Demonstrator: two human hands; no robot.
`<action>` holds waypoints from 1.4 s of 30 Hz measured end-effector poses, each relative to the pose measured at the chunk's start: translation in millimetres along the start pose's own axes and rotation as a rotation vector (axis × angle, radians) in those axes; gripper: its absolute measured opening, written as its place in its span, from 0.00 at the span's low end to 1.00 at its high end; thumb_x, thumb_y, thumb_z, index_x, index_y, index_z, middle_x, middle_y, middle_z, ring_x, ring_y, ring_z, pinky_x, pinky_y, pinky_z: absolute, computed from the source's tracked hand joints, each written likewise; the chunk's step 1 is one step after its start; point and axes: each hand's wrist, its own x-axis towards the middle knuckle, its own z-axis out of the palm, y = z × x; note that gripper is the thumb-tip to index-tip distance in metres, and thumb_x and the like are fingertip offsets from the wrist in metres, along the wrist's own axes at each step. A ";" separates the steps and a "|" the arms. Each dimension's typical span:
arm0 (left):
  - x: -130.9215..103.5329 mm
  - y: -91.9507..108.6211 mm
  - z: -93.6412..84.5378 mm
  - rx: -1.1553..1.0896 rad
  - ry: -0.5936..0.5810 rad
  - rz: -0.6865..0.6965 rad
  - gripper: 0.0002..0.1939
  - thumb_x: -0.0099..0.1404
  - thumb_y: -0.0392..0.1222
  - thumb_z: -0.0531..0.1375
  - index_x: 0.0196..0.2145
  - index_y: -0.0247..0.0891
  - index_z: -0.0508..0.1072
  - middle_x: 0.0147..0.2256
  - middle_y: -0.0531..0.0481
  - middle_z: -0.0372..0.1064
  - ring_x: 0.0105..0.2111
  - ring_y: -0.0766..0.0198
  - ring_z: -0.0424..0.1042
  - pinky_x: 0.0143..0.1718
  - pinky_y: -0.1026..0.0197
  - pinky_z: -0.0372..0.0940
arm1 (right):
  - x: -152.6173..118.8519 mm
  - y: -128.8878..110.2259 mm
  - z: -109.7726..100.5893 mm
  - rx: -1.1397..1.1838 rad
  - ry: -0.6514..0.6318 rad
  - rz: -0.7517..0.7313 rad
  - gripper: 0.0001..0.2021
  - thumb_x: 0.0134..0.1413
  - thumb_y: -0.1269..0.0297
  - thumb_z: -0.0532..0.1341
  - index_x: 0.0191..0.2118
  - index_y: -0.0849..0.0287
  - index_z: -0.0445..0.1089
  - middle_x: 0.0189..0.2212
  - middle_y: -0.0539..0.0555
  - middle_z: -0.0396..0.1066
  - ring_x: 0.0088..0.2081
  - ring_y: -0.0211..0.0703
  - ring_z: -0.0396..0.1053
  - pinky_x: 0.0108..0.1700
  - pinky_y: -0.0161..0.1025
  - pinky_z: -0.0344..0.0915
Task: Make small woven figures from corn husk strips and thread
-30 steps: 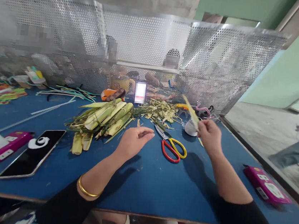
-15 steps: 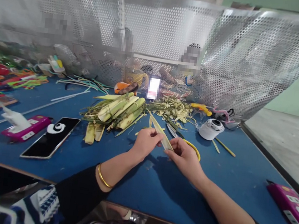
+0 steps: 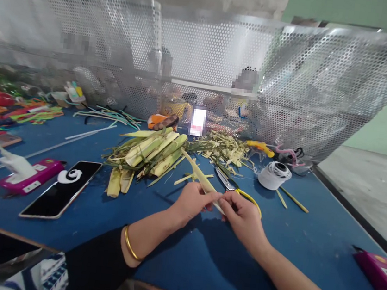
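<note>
A long pale green leaf strip (image 3: 200, 173) slants between my two hands, its tip pointing up and left. My left hand (image 3: 196, 202) pinches it near its lower part, fingers closed. Right beside it, my right hand (image 3: 241, 212) grips the lower end between thumb and fingers; the fingertips of both hands almost touch. Scissors with yellow handles (image 3: 226, 181) lie just behind my right hand, partly hidden by it. A bundle of green stalks (image 3: 150, 152) rests to the left, and a heap of thin shreds (image 3: 226, 149) lies behind the strip.
On the blue table (image 3: 173, 259), a phone (image 3: 62, 188) and a purple power strip (image 3: 36, 176) lie left. A white thread spool (image 3: 274, 175) stands right, with another purple strip (image 3: 381, 278) near the right edge. A perforated metal screen (image 3: 212, 44) runs behind; people show through it.
My left hand has slid down along the strip, closer to my right hand. The view has tilted slightly, so everything sits a little lower.
</note>
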 end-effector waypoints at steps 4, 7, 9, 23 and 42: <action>0.8 -2.4 2.9 -0.034 -0.019 0.008 0.04 0.52 0.37 0.64 0.24 0.34 0.75 0.19 0.54 0.68 0.19 0.71 0.63 0.23 0.67 0.57 | 3.6 -0.4 -1.2 0.103 -0.011 0.069 0.14 0.53 0.52 0.57 0.25 0.57 0.65 0.16 0.47 0.64 0.19 0.37 0.63 0.24 0.34 0.59; 1.9 -3.7 1.7 -0.022 0.001 0.013 0.04 0.52 0.37 0.63 0.23 0.34 0.75 0.19 0.54 0.67 0.18 0.71 0.62 0.22 0.67 0.57 | 6.6 -2.3 -2.1 0.231 -0.069 0.155 0.16 0.49 0.48 0.60 0.24 0.57 0.65 0.17 0.46 0.65 0.19 0.36 0.64 0.24 0.34 0.61; 2.3 -4.4 0.3 -0.024 0.024 0.014 0.06 0.52 0.39 0.63 0.22 0.34 0.74 0.18 0.54 0.67 0.18 0.71 0.62 0.22 0.67 0.56 | 7.1 -3.8 -1.7 0.297 -0.116 0.184 0.17 0.47 0.48 0.63 0.25 0.58 0.66 0.17 0.46 0.65 0.20 0.35 0.64 0.25 0.34 0.63; 5.6 -3.3 -4.3 0.003 0.261 0.146 0.11 0.50 0.45 0.65 0.19 0.35 0.75 0.17 0.53 0.68 0.18 0.68 0.63 0.21 0.65 0.57 | 0.9 -9.7 -0.2 0.699 -0.299 0.515 0.17 0.38 0.55 0.70 0.30 0.60 0.68 0.25 0.50 0.74 0.21 0.34 0.70 0.23 0.30 0.64; 8.6 -0.9 -9.4 -0.371 0.304 -0.013 0.18 0.44 0.50 0.70 0.25 0.32 0.74 0.19 0.52 0.68 0.17 0.72 0.63 0.18 0.68 0.57 | 11.1 -1.4 -9.5 0.681 0.127 0.296 0.18 0.34 0.51 0.71 0.29 0.59 0.72 0.18 0.48 0.69 0.19 0.34 0.64 0.23 0.32 0.62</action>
